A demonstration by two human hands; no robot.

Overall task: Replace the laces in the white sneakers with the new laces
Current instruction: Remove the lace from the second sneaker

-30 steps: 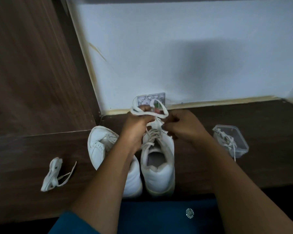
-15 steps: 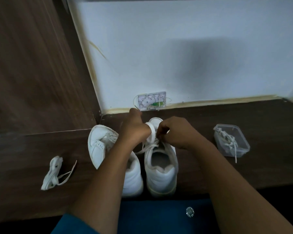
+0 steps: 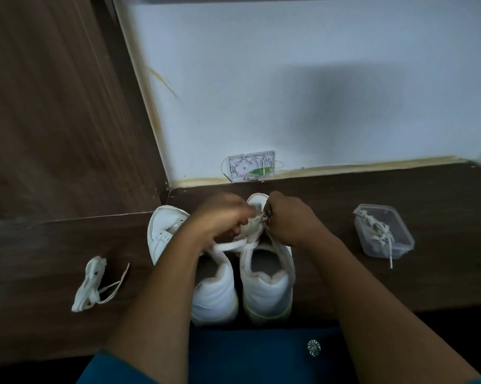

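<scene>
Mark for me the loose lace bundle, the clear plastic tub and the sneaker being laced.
loose lace bundle [image 3: 89, 284]: head view, middle of the bundle.
clear plastic tub [image 3: 403, 225]: head view, its right rim.
sneaker being laced [image 3: 267, 293]: head view, its heel.

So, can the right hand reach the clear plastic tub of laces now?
Probably yes: the clear plastic tub sits lidless beyond the right hand, bare wood between; the hand must first drop its white lace.

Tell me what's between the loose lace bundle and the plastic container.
Head view: the left sneaker and right sneaker stand there, with the left hand and right hand pinching the lace.
</scene>
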